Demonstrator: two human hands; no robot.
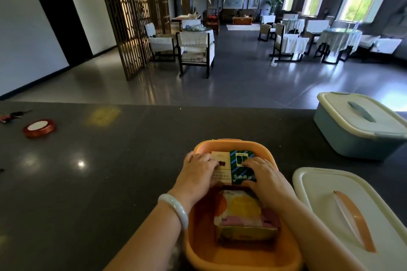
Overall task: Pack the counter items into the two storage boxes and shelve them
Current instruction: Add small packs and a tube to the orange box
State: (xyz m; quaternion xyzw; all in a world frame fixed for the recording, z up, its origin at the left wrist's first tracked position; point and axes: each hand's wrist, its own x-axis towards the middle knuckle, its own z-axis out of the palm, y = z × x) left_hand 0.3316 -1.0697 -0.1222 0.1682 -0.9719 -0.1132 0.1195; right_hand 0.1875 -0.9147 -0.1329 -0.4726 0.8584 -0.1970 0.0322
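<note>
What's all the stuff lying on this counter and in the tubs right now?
orange box: 1, open, near counter edge
cream packet: 1, in orange box, far left
dark blue-green packet: 1, in orange box, beside cream packet
pastel carton: 1, in orange box, near end
white lid: 1, orange handle, right of orange box
blue box: 1, lidded, far right
red ribbon spool: 1, far left
counter: 1, dark grey
bracelet: 1, pale, left wrist
left hand: on cream packet
right hand: on dark blue-green packet
</note>
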